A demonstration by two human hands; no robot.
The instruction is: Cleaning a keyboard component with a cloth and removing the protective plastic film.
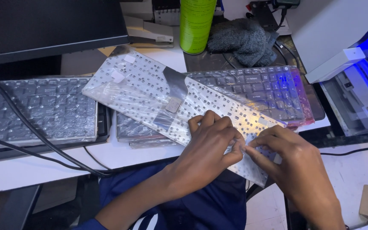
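While your left hand (209, 145) and right hand (294, 166) are pinching the near end of the white keyboard backplate (167, 98) lying across the wrapped keyboards (256, 91), it is looking thin, light and bendable; support its edges.

Keyboard backplate (150, 91) — glossy clear plastic film; cloth (243, 40) — grey, fuzzy.

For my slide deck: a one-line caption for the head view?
Both hands, left and right, pinch a plastic-wrapped keyboard backplate lying across wrapped keyboards.
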